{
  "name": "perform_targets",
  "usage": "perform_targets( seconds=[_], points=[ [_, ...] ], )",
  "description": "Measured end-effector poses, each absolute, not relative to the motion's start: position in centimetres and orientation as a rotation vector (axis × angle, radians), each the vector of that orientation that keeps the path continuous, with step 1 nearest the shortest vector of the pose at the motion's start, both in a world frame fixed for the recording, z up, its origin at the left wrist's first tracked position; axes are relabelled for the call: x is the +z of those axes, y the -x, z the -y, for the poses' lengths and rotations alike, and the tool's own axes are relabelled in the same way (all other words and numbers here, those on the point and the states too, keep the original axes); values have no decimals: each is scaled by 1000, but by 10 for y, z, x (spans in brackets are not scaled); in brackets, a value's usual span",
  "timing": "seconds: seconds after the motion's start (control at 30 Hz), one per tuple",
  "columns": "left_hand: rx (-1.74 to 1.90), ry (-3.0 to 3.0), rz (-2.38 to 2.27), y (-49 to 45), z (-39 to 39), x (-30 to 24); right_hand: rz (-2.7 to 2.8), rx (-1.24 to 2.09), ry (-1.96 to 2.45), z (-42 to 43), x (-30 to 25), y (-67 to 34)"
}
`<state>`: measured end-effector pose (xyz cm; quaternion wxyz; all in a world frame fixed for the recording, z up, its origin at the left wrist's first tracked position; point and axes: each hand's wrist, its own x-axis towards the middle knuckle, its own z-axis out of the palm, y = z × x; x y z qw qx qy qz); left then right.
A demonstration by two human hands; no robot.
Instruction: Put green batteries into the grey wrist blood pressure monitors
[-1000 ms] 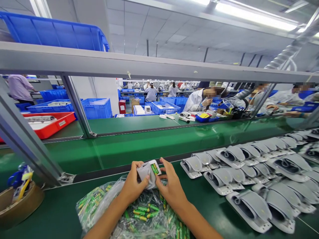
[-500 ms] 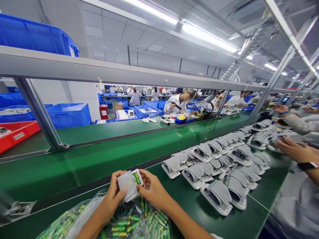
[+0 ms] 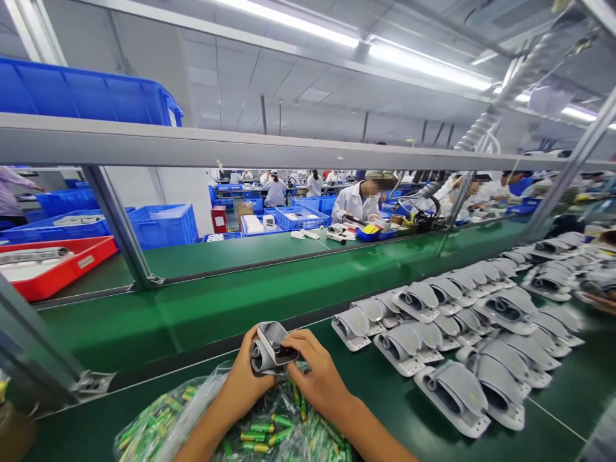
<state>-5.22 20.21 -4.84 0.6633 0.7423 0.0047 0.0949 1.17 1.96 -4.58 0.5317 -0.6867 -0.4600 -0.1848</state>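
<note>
1. Grey unit (image 3: 270, 350) is held above the bag, at the near edge of the lower green belt (image 3: 414, 410). Its soft grey shell is curled over, with a dark inner face showing. It looks like the units on the belt, but its base is hidden by the fingers.
2. Grip is narrow on both sides: the unit is clasped by the left hand (image 3: 245, 371) at its curled end, and pressed by the right hand (image 3: 318, 377) at its dark face. The hands are close together, with the unit between them.
3. Directly below the hands, a clear plastic bag (image 3: 166, 410) is resting on the belt, with green batteries (image 3: 255, 431) loose inside. The batteries are touched by neither hand.
4. To the right, units (image 3: 455, 394) are laid out in rows on the belt, near the right hand but not touching it.
5. Beyond the belt, the view is crossed by a grey metal rail (image 3: 202, 146). A red tray (image 3: 62, 266) and blue crates (image 3: 163, 226) are seen past it.
6. Counts: 1 unit in hand, 2 hands, 1 bag. Batteries are too many to count. Belt units are well over twenty; the far ones are too blurred to count.
7. A co-worker's forearm (image 3: 601, 303) is seen at the right edge, apart from the two hands.
</note>
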Motion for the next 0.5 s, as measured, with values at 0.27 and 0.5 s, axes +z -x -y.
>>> perform_targets(
  seconds=[0.27, 0.5],
  points=[
    [318, -1552, 19, 53, -202, -34, 1084, -349, 1623, -26, -46, 6],
    [349, -1583, 42, 55, -201, -32, 1001, -269, 1655, -28, -51, 9]
  ],
)
